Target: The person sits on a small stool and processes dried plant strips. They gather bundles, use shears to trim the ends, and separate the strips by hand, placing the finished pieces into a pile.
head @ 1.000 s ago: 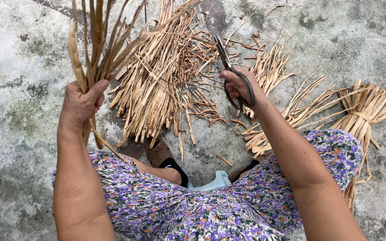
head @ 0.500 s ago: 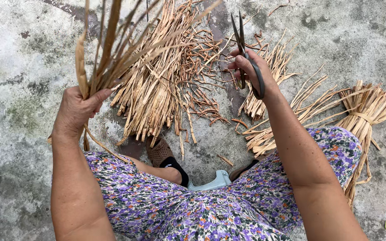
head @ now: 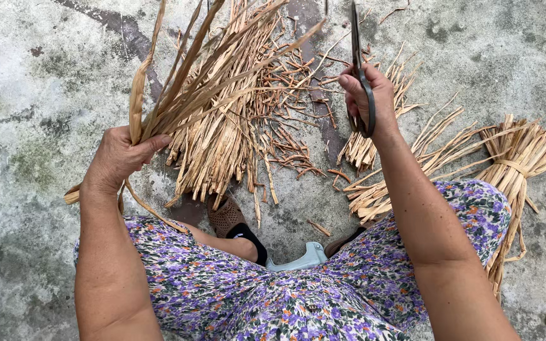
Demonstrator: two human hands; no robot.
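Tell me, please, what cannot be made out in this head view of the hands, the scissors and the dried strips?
- Scissors: blade tips are cut off by the top edge; open or closed is unclear.
- Strips in the left hand: their upper ends leave the frame at the top.
- Right hand: its fingers hide part of the handle loops.
- Seat: mostly hidden by the floral dress.

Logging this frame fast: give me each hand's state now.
Left hand: closed around a bunch of dried straw strips, held up.
Right hand: closed on the scissors, blades pointing away from the person.
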